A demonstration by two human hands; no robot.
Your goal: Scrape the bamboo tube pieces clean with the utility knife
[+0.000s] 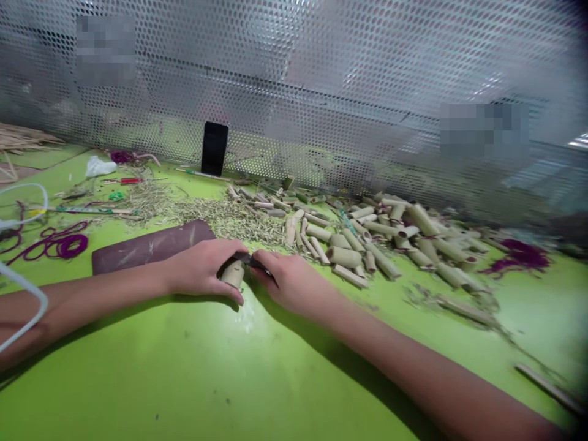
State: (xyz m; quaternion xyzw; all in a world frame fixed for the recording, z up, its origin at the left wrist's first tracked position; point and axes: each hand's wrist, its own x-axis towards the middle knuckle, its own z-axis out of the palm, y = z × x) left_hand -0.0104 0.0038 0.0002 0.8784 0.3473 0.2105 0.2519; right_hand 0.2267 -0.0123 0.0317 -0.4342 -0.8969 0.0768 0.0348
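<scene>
My left hand point(209, 266) curls around a short, pale bamboo piece point(233, 274), thumb on the near side and fingers over the far side. In my right hand point(290, 280) is a small dark knife point(252, 262), gripped by the handle. Its blade lies across the top of the bamboo piece, close to my left fingertips; the exact contact is hidden. Just behind my left hand a dark brown, scuffed flat sheet point(151, 246) rests on the green table point(220, 373).
Bamboo shavings point(220, 219) spread behind my hands, with a heap of cut bamboo pieces point(413, 233) to the right. A phone point(214, 149) leans on the perforated metal screen point(294, 86). Purple cord point(68, 244) and a white cable point(39, 294) lie left.
</scene>
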